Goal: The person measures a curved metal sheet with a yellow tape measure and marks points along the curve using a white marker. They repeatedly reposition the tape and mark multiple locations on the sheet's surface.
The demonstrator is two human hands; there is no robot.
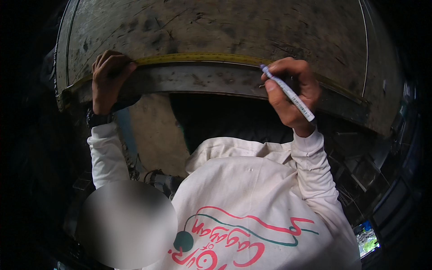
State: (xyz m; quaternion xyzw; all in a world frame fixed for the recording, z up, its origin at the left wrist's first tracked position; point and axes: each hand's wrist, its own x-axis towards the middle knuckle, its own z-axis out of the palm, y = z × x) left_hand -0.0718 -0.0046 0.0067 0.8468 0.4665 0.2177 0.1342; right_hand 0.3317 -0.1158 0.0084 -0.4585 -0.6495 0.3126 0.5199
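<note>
A yellow measuring tape (198, 57) is stretched from left to right along the near edge of a worn work table (216, 31). Beside it, on the near side, runs a long grey metal bar (193, 80). My left hand (108, 74) is closed on the tape toward its left part, the thumb lying near the bar. In my right hand (297, 85) is a white marker (293, 100), held like a pen. Its purplish tip points up and left, close to the tape's edge; whether it touches is unclear. Beyond my right hand the tape continues to the right.
Thin metal rods (365, 49) lie near the table's right side, with another rod (68, 45) at the left. Below the table edge are a dark opening (225, 117) and a brownish floor patch (155, 130). Dim metal frames (360, 173) stand at the lower right.
</note>
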